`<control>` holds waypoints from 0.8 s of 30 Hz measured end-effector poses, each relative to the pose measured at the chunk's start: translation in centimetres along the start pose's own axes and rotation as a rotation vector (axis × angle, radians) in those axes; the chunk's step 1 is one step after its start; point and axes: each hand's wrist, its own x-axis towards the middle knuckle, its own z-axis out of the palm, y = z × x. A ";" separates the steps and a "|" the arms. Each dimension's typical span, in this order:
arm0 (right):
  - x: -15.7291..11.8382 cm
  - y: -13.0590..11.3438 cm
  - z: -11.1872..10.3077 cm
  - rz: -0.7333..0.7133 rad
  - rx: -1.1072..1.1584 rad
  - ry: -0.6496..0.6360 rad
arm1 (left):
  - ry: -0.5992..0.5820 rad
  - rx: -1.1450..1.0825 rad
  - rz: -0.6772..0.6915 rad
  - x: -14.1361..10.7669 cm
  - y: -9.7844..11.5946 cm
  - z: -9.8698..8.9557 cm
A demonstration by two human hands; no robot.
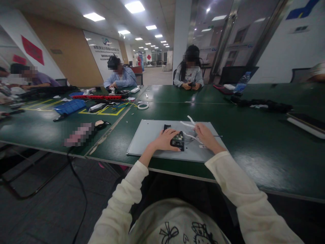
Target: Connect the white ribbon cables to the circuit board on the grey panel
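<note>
On the green table lies a flat grey panel [139, 140] with a black-framed circuit board [180, 142] on its middle. My left hand [166, 139] rests on the board's left side, fingers spread, thumb near its lower edge. Just right of the board, my right hand [204, 135] is closed on white strips [191, 119] whose loose ends stick out up and left. Another pale strip or cable runs between the board and my right hand. A thin rod-like piece [217, 136] shows past that hand; whether it is held is unclear.
A blue tray [69, 107], coloured wires, a white ring [143, 106] and a pink blurred item [80, 134] are on the left. A bottle [243, 82] and dark bundle [266, 104] lie right. Several people sit around the table [254, 142].
</note>
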 end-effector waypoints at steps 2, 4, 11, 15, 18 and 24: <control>0.0 -0.4 0.2 -0.029 0.024 -0.050 | -0.001 0.000 -0.004 0.0 0.0 0.0; -0.1 -0.6 0.1 -0.027 -0.004 -0.065 | 0.001 -0.001 -0.004 0.0 0.0 0.0; -1.6 -1.2 -1.5 0.078 -0.226 -0.082 | -0.001 -0.013 -0.012 -0.1 0.3 -0.2; -2.7 -1.5 -2.0 0.133 -0.307 -0.066 | 0.000 -0.017 -0.019 -0.2 0.3 -0.3; -3.1 -1.7 -2.2 0.204 -0.314 -0.044 | 0.011 -0.016 -0.020 -0.1 0.3 -0.2; -3.1 -2.1 -2.4 0.238 -0.293 -0.014 | 0.007 -0.012 -0.026 -0.1 0.3 -0.2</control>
